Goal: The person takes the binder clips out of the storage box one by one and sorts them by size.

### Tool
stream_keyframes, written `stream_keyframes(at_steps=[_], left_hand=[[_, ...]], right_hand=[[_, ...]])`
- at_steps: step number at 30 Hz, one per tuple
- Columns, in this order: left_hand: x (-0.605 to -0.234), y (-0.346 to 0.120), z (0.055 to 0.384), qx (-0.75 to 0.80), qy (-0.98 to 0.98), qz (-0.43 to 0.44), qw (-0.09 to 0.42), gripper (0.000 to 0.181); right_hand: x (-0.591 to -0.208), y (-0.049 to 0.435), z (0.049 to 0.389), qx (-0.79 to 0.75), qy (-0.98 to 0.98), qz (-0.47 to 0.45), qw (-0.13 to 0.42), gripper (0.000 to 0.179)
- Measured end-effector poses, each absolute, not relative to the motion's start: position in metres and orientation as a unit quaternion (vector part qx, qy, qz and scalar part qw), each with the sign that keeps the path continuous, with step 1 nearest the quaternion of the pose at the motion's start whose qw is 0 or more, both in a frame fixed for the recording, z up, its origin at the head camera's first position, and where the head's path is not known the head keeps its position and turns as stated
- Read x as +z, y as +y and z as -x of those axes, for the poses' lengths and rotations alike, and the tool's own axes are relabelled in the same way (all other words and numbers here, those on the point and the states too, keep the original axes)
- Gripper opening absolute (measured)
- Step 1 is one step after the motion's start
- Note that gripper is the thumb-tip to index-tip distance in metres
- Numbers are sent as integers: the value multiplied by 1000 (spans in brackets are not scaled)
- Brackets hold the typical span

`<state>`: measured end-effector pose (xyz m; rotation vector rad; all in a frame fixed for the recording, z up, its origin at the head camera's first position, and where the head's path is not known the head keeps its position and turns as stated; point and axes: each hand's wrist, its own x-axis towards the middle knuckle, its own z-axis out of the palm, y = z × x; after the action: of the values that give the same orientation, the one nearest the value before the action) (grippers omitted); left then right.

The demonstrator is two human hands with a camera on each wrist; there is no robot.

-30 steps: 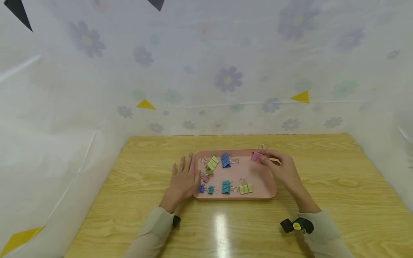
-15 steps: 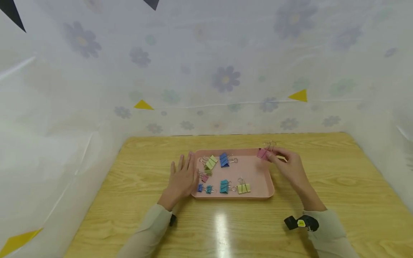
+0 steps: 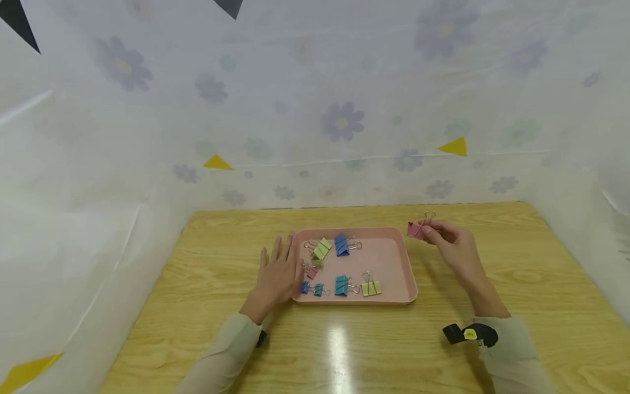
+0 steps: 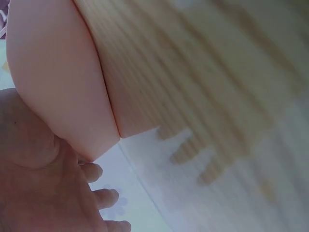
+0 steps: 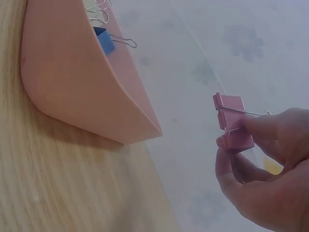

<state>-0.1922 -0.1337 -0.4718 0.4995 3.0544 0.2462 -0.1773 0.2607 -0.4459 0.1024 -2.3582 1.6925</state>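
Observation:
Between thumb and fingers, my right hand [image 3: 458, 249] pinches a pink binder clip [image 3: 415, 230] by its body, just past the right end of a pink tray [image 3: 409, 273]. The right wrist view has the same pink binder clip [image 5: 234, 121] above the table, wire handles standing out. My left hand [image 3: 278, 276] lies with straight fingers along the tray's left wall. In the left wrist view the left hand [image 4: 43, 169] is palm-side to the tray wall [image 4: 60, 72]. Inside the tray are a large blue clip [image 3: 342, 245], a teal clip [image 3: 341, 285] and a yellow clip [image 3: 371, 288].
More clips crowd the tray's left side: a light green one [image 3: 322, 248], a small pink one [image 3: 312, 272], and small blue [image 3: 305, 287] and teal [image 3: 318, 289] ones. The wooden table [image 3: 197, 306] ends at a flowered white curtain [image 3: 295, 109].
My right hand has carried the pink binder clip rightward, from over the tray to beyond its right rim. My left hand stays at the tray's left wall.

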Motion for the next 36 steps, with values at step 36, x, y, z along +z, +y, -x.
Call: stream_keyframes(at_steps=[36], left_hand=[[-477,-134,193,74,983,-167,17,63]], right_hand=[[-482,311,207,544,-832,-8,109,42]])
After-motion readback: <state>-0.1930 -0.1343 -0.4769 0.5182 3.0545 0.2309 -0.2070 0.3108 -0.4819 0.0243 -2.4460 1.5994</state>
